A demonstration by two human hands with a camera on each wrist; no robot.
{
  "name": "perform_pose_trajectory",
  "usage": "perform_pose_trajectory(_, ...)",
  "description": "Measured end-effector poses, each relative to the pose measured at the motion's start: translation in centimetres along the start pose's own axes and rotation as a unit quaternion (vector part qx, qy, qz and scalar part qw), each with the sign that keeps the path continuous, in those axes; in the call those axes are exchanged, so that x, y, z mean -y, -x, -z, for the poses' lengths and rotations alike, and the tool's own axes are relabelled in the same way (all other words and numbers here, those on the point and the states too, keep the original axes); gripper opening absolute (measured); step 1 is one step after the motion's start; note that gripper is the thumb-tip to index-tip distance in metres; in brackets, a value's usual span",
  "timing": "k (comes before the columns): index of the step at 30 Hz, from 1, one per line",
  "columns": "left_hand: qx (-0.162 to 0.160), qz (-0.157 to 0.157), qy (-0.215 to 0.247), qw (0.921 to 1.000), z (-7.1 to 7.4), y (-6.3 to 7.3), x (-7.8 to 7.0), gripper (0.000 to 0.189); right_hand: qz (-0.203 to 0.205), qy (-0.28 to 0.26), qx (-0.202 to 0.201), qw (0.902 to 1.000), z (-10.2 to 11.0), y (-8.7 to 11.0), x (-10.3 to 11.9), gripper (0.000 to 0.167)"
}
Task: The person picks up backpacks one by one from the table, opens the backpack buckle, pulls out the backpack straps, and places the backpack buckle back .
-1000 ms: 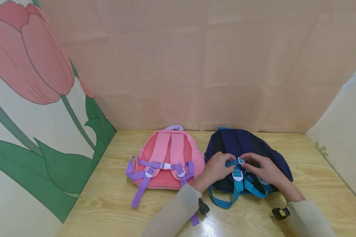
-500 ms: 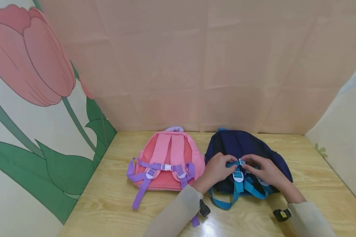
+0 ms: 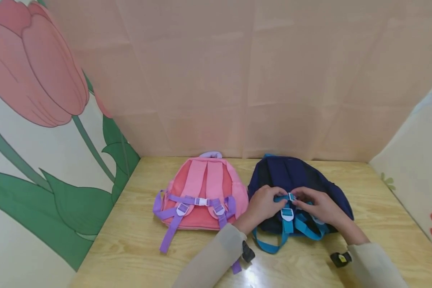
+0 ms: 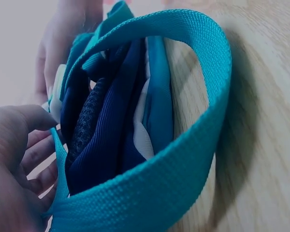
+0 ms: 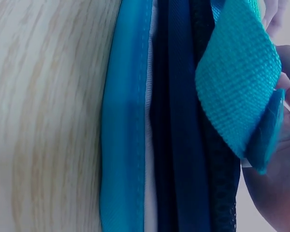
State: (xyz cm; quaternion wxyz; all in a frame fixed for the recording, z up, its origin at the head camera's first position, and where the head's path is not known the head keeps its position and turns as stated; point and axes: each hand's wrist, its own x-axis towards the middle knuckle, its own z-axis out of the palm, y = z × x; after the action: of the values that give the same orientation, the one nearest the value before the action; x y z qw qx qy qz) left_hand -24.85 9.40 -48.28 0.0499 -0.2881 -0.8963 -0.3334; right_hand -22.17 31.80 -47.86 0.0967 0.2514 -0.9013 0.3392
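A navy backpack point(image 3: 302, 170) lies on the table, its shoulder straps facing up. My left hand point(image 3: 263, 205) pinches a blue chest strap point(image 3: 281, 198) of this backpack between thumb and fingers. From the other side, my right hand point(image 3: 320, 205) pinches the strap at a small white buckle point(image 3: 291, 196). Just below sits a white strap adjuster point(image 3: 287, 215). In the left wrist view, a loose loop of teal webbing point(image 4: 220, 72) arches beside the backpack's edge. The right wrist view has a folded teal strap point(image 5: 239, 77) partly hiding the right fingers.
To the left lies a pink backpack point(image 3: 196, 182) with purple straps, its white chest buckle point(image 3: 201, 202) fastened. One purple strap end point(image 3: 236, 267) shows past the left sleeve. Behind the wooden table point(image 3: 122, 248) stands a draped backdrop point(image 3: 201, 80).
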Motion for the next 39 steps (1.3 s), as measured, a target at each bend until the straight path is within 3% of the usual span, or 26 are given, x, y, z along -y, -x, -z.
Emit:
perform_pose_trajectory(7,0.007,0.012,-0.001,0.9999,0.1,-0.1,0.0,0.022,-0.006,0.013,0.003,0.9999,-0.1,-0.3,0.0,0.021)
perform_pose_trajectory(18,0.036,0.012,-0.062,0.9974,0.7,0.0,0.1,0.024,-0.009,0.016,-0.011,0.9998,-0.6,-0.1,0.0,0.021)
perform_pose_trajectory(25,0.031,-0.01,-0.068,0.9971,1.2,0.1,0.1,0.023,-0.002,0.013,-0.013,0.9998,-0.4,-0.1,-0.1,0.023)
perform_pose_trajectory(39,0.022,-0.018,-0.085,0.996,1.1,0.2,-0.4,0.026,0.002,0.028,0.0,0.9996,-0.6,-0.5,0.4,0.023)
